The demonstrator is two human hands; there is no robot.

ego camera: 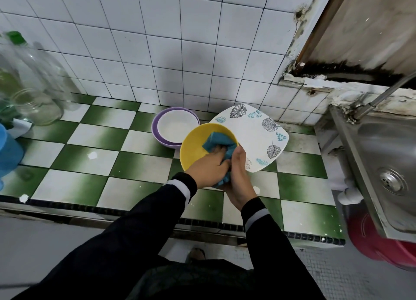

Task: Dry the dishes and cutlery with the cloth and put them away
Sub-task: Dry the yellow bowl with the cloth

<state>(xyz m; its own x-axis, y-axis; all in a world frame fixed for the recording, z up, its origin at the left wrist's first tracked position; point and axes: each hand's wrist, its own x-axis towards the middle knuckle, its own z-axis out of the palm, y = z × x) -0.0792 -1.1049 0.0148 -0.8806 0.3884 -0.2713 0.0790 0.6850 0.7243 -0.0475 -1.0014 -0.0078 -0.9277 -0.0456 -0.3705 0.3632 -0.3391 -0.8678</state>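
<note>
Sleeves (126, 243); left hand (207, 169) grips cloth (216, 142) in yellow bowl (193, 146), right hand (238, 180) seemingly clasps rim; plate (254, 130) behind.

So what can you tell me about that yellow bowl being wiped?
The yellow bowl is round, plain and smooth, plastic by its look. It is held tilted, mouth toward the camera, above the green-checked counter, in front of the leaf-print plate. The person's left grip presses a teal cloth into it; the right grip seems to hold its near rim.
</note>
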